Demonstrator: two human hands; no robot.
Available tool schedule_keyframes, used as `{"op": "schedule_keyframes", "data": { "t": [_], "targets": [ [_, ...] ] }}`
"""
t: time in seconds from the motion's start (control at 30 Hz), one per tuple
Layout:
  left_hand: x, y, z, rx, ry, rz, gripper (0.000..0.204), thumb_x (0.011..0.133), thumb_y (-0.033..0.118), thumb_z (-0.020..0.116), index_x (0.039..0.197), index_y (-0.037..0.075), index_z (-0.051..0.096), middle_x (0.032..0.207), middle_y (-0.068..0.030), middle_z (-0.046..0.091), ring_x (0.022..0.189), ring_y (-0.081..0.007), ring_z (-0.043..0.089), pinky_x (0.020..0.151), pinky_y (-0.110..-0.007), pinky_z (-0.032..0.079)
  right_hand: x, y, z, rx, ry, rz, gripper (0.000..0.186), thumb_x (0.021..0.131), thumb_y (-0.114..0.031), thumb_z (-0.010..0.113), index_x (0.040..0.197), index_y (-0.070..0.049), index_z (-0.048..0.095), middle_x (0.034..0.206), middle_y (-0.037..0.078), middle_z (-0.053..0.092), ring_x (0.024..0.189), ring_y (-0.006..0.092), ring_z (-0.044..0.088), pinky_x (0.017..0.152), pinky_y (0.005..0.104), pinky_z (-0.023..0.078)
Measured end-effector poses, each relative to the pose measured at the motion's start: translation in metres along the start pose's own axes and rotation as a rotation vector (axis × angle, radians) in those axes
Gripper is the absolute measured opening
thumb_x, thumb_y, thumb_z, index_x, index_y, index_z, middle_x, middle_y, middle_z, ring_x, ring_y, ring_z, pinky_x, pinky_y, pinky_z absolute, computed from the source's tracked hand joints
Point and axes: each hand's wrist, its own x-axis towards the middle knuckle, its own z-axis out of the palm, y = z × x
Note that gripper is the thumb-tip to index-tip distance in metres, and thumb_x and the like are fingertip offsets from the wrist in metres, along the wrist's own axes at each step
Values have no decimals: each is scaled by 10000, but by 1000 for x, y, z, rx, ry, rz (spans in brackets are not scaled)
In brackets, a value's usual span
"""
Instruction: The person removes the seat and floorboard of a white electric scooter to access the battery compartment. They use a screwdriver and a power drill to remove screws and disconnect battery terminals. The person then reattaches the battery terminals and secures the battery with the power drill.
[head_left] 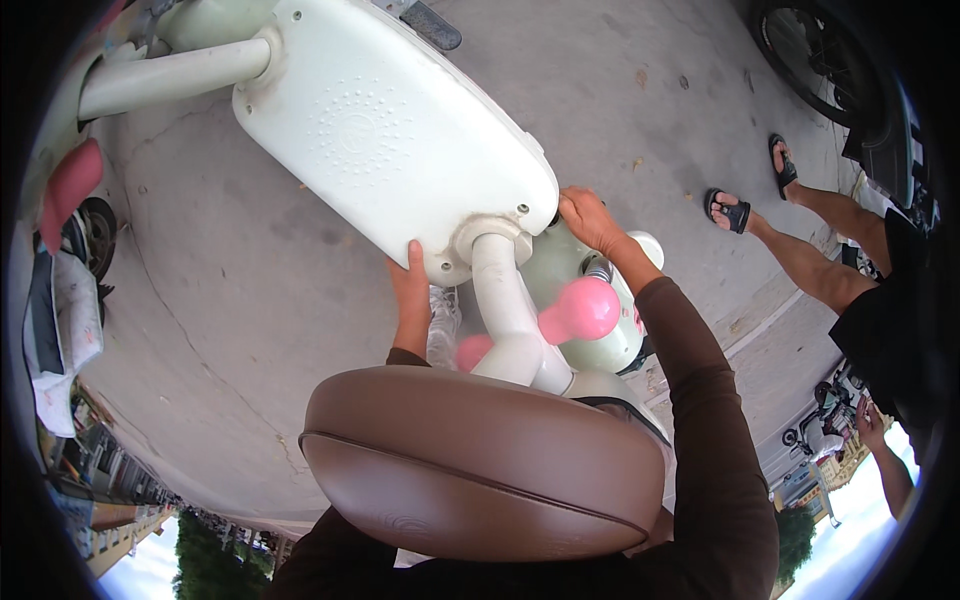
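A pale white scooter footboard [400, 130] with a raised dot pattern stretches away from me, its near end around a white frame tube [497, 290]. My left hand [408, 285] grips its near left edge, thumb on top and the other fingers hidden beneath. At the near right corner, my right hand [592, 222] has its fingers closed on the edge; their tips are partly hidden. The brown seat [480, 450] lies between my forearms. Beside the tube a pink rounded footpeg-like part [582, 310] sticks out, next to a pale green body cover [600, 350].
A person in dark sandals [733, 210] stands on the right, near a black wheel [815, 60]. Another white-and-black scooter [65, 330] stands at the left. The grey concrete floor [230, 300] has cracks. A white front tube [180, 78] joins the footboard's far end.
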Motion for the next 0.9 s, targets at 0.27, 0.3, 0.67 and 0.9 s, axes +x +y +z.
{"op": "schedule_keyframes", "data": {
  "t": [0.27,0.3,0.67,0.9],
  "targets": [
    [-16,19,-4,-309,-77,-115,716,925,471,522,1366,-56,321,1347,-186,437,1225,-263,442,1041,-375,333,-4,-12,-2,86,-25,185,344,887,-246,378,770,43,524,736,248,541,732,422,514,725,457,421],
    [-17,18,-5,-508,-71,-218,710,931,485,506,1369,-44,325,1349,-174,441,1229,-261,444,1046,-378,333,-1,-14,-3,135,-38,228,348,888,-248,379,774,47,524,734,254,542,730,429,515,720,458,423],
    [-12,20,-5,-616,-60,-253,668,970,526,380,1359,-17,346,1364,-112,440,1231,-219,450,1035,-361,359,21,-9,-37,200,199,516,617,955,-529,415,737,22,586,656,78,541,646,200,492,652,334,426],
    [-2,4,-15,-128,-75,-135,681,971,535,366,1296,-62,405,1257,-158,503,1165,-209,476,956,-339,398,57,-79,-33,282,207,391,524,905,-480,549,864,36,628,707,116,595,688,190,525,696,314,448]
  ]
}}
